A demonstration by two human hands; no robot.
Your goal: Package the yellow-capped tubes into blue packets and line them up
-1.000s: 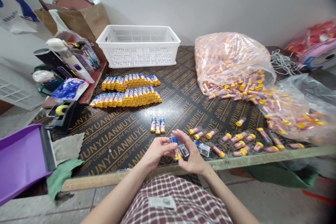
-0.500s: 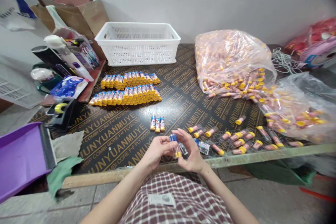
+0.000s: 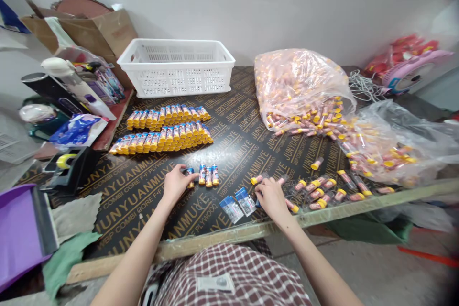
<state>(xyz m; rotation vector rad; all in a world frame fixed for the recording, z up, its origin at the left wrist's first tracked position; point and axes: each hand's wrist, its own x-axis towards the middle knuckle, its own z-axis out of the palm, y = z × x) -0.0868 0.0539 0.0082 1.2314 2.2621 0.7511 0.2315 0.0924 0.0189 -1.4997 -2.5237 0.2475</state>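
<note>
My left hand (image 3: 176, 184) is closed round a small labelled tube (image 3: 190, 177) with a blue wrapper, standing it on the dark table just left of three upright labelled tubes (image 3: 208, 174). Their wrappers are blue and their bases yellow. My right hand (image 3: 271, 197) bends down over the table, its fingers drawn together; what lies under the fingertips is hidden. Close to its left are two flat printed blue-and-clear sleeves (image 3: 245, 201). Beside the knuckles lies an unlabelled clear tube with a yellow cap (image 3: 256, 179) and pink contents.
Several loose yellow-capped tubes (image 3: 317, 193) lie to the right. Behind them, plastic bags (image 3: 297, 74) spill more. Two blocks of labelled tubes (image 3: 165, 138) stand before a white basket (image 3: 182, 79). A tape dispenser (image 3: 73, 167) and purple dustpan (image 3: 21, 234) are at left.
The wrapped tube moved from between both hands to the left of the three standing ones, in my left hand. My right hand let go of it and moved right.
</note>
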